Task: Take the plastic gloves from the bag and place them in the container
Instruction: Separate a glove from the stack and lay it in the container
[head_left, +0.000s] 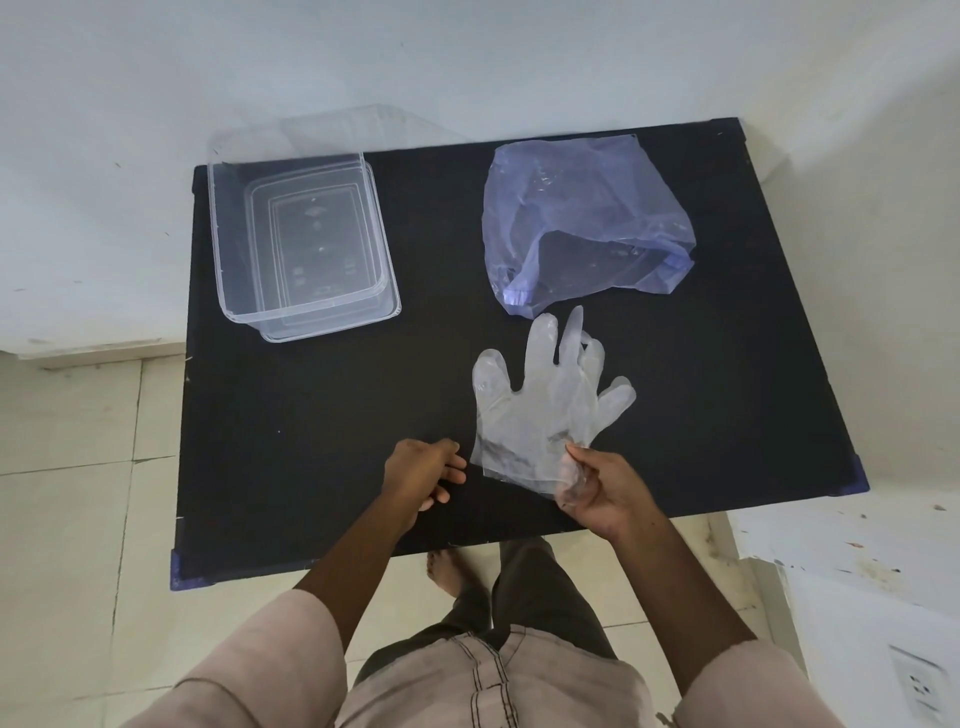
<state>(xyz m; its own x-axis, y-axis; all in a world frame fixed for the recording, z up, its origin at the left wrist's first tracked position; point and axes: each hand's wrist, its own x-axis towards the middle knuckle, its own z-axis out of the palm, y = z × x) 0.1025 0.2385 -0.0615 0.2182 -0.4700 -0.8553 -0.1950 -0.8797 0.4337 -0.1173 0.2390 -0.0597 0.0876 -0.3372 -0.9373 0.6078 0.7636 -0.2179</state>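
Observation:
Clear plastic gloves (545, 400) lie flat on the black table (322, 441), fingers pointing away from me, just below the bluish plastic bag (582, 218). My right hand (602, 488) pinches the gloves' cuff at the near right corner. To the left of the cuff, my left hand (426, 473) rests on the table with its fingers loosely curled, holding nothing. The clear rectangular container (301, 244) stands at the far left of the table with nothing visible inside.
The table stands in a corner between white walls. A clear lid (332, 130) leans behind the container. Tiled floor lies left of the table. A white ledge with a socket (914, 686) is at the near right.

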